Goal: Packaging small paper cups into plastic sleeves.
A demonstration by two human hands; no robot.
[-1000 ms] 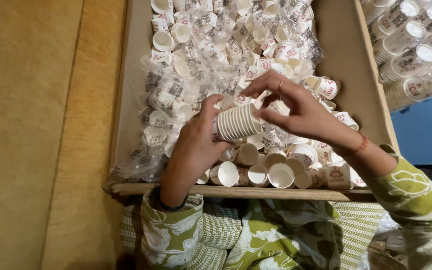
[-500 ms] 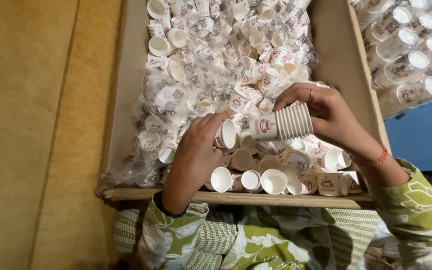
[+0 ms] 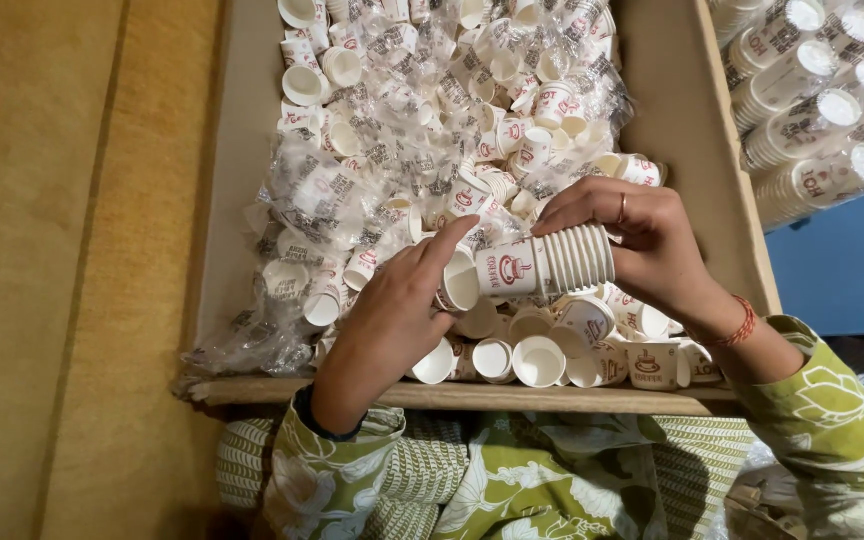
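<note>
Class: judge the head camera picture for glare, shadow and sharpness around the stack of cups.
Head view: stack of cups and both hands, left hand, right hand, are sharp; plastic wrappers glint; shadow under the box edge; no motion blur.

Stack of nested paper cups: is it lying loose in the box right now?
No, the stack of nested paper cups is held above the cardboard box in the right hand, with the left hand at its open end.
</note>
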